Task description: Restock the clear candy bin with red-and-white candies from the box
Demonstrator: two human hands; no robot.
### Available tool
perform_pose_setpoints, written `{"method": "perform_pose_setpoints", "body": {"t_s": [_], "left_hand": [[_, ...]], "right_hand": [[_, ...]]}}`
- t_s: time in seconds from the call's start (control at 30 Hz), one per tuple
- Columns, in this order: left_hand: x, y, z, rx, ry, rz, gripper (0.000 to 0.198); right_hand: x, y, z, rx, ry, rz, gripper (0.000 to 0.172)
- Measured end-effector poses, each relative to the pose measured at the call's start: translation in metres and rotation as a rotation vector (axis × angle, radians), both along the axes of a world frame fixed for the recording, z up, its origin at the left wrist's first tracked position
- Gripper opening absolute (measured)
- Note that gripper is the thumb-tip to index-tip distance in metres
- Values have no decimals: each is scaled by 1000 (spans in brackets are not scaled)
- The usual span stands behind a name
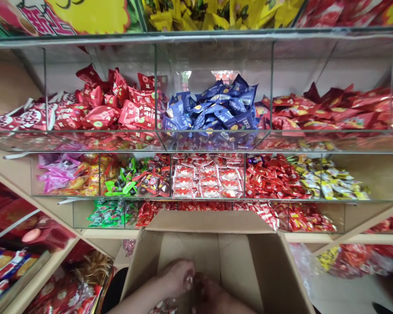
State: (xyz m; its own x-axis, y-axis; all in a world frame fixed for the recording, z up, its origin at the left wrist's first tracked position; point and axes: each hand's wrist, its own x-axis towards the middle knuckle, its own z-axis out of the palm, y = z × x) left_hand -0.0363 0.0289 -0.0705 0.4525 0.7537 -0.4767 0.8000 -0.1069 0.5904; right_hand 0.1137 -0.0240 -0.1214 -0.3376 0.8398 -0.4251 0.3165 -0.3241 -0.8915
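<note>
Both of my hands reach down into an open cardboard box at the bottom middle of the head view. My left hand is closed, its fingers curled in, with a small reddish, shiny bit showing at the fingertips. Close beside it, my right hand is bent inward, dim and blurred. Its fingers look closed too, and what they hold cannot be made out. Below the left wrist lie some small wrapped sweets in the box, partly hidden by the forearm.
Ahead, glass-fronted shelves hold red packets, blue packets and red-and-white wrapped sweets. Green sweets lie in the lowest row. A slanted wooden shelf edge runs at left. Plastic bags rest at lower right.
</note>
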Motion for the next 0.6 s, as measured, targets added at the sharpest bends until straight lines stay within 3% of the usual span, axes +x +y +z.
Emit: {"method": "perform_pose_setpoints", "body": {"t_s": [0.1,0.17,0.27,0.43,0.6], "left_hand": [[13,1,20,-100,-267,97,37],[17,0,34,-183,-521,205,40],[21,-1,47,-191,-675,304,34],[30,-11,37,-374,-884,457,29],[28,-19,25,-530,-1021,610,32]], "right_hand": [[-3,4,22,-67,272,-120,36],[5,-1,41,-91,414,-177,37],[22,-10,65,-44,445,-270,38],[25,-17,65,-36,480,-464,36],[18,-19,56,-37,485,-469,36]]}}
